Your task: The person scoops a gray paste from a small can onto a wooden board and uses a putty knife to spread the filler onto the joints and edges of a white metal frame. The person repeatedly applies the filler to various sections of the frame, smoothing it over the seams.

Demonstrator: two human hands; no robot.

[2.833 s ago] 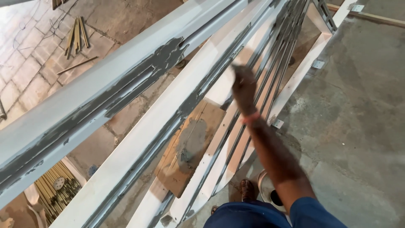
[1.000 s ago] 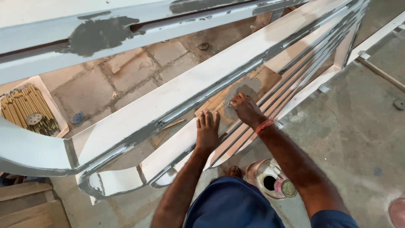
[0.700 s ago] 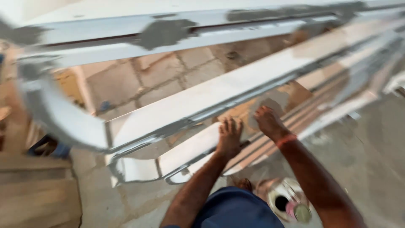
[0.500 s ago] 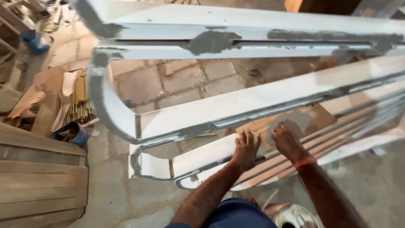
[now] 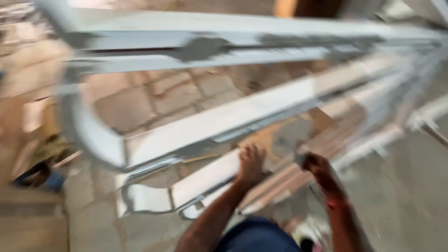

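Since half a second ago our right hand (image 5: 319,169) has lifted off the white frame (image 5: 210,175); our left hand (image 5: 251,161) presses flat there, hands apart.

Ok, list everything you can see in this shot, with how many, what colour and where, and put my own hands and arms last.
Metal frame: one, white with grey patches, lying across the whole view; too blurred to count its bars.
Paving stones: many, brownish, seen through the frame at upper left.
Concrete floor: one, grey, at right and bottom.
Wooden board: one, tan with a grey smear, under the bars beside the hands.
Blue thing: one, at left edge, too blurred to name.
Blue clothing: one, bottom centre.
Red wristband: one, on the right wrist.
Left hand: one, resting on a white bar.
Right hand: one, at the bars, curled; what it holds is unclear.
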